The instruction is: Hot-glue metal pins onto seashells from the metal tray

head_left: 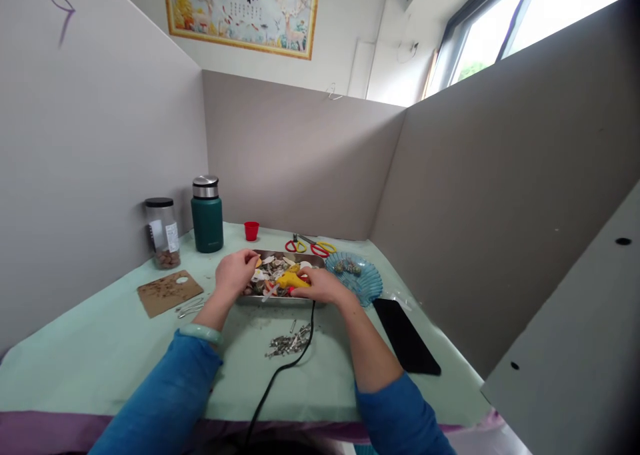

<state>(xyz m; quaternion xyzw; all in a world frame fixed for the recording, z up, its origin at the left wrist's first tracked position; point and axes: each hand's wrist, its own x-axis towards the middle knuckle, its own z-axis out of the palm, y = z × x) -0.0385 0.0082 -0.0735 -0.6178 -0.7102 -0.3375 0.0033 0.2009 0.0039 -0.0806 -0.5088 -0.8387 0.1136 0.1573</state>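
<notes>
My right hand (323, 286) is closed around a yellow hot glue gun (290, 280), whose pale nozzle points down and left. A black cord (280, 370) runs from below that hand toward me across the table. My left hand (235, 272) is over the left end of a metal tray (285, 302), its fingertips pinched together; what they hold, if anything, is too small to make out. Mixed small pieces that look like shells (273, 268) fill the tray, partly hidden by the glue gun and both hands.
Behind the tray lie scissors (320, 248) and a red cup (251, 231). At left stand a green flask (207, 218) and a clear jar (164, 238), near a brown board (170, 292). Metal clips (290, 342) lie in front; a blue plate (367, 278) and black slab (407, 338) are right.
</notes>
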